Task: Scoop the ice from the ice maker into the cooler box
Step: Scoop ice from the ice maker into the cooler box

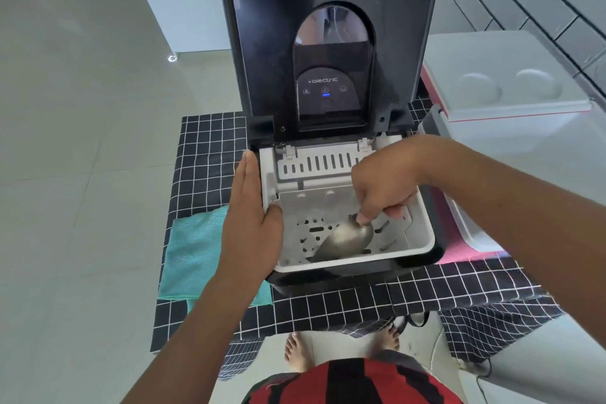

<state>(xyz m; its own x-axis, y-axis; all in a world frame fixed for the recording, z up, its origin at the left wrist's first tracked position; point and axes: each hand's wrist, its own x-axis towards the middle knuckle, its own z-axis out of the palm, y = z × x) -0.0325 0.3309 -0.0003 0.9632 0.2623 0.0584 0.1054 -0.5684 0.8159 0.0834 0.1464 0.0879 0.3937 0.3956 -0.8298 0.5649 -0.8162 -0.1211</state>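
Now the black ice maker (328,275) with raised lid sits on the checked counter cloth (210,141); right-hand (382,190) fingers clench a metal scoop (347,239) inside its white basket (423,239), left hand (252,207) flat against its side, white cooler box (511,102) just right.

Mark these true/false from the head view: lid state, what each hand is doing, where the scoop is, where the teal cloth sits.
1. The ice maker lid stands open. True.
2. The right hand holds a metal scoop down inside the white basket. True.
3. The left hand grips the scoop too. False: it rests flat against the ice maker's left edge, fingers straight.
4. The teal cloth lies to the right of the ice maker. False: it lies on its left, on the checked cloth.
5. The scoop is heaped with ice. False: no ice shows in its bowl.
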